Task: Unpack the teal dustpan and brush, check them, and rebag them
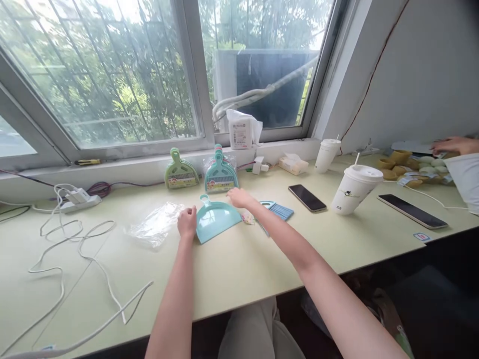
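Note:
A teal dustpan [217, 219] lies on the table in front of me, its looped handle toward the window. My left hand [187, 222] is closed at the dustpan's left edge, fingers curled against it. Over the dustpan's upper right corner reaches my right hand [241, 198], fingers extended leftward and slightly apart, with nothing visible in them. Partly behind my right forearm is a small brush [281, 211] with blue bristles. A small printed paper piece [247, 217] sits between dustpan and brush. Crumpled clear plastic wrap [155, 225] rests left of my left hand.
Green [180, 172] and teal [220, 174] dustpan-and-brush sets stand by the windowsill. Rightward are a phone [307, 198], white lidded cups [354, 192], a tissue pack [294, 163] and a second phone [411, 211]. White cables [80, 239] sprawl left. Another person's hand [454, 145] is far right.

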The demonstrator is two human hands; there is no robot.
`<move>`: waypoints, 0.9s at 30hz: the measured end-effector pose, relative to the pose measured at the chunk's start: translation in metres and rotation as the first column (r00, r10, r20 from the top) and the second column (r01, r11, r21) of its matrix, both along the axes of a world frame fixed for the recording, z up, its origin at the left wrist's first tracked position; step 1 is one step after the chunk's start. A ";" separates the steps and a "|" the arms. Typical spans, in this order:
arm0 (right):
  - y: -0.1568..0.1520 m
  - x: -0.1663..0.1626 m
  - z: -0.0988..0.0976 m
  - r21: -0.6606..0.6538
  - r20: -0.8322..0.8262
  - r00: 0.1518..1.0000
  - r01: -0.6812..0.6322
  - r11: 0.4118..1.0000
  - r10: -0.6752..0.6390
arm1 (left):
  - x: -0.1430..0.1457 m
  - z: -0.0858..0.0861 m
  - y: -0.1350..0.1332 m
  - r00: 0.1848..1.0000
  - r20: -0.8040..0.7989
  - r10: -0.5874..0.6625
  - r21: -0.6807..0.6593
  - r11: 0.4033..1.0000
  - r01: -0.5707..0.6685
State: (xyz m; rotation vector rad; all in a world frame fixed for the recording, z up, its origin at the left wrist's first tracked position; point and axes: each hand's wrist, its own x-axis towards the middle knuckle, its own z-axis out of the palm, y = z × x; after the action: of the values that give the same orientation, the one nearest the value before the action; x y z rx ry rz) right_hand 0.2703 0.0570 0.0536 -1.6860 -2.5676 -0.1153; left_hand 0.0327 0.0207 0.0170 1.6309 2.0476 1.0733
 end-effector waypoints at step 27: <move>0.086 -0.013 -0.015 0.032 -0.048 0.995 0.084 0.996 -0.083 | -0.009 0.001 -0.001 0.976 0.215 0.024 -0.086 0.996 -0.005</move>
State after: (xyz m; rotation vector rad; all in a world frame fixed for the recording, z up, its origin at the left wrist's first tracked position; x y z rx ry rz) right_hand 0.2569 0.1429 0.0385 -1.7629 -2.4487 -0.1215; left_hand 0.0238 0.0196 0.0176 1.3945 1.9383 1.1002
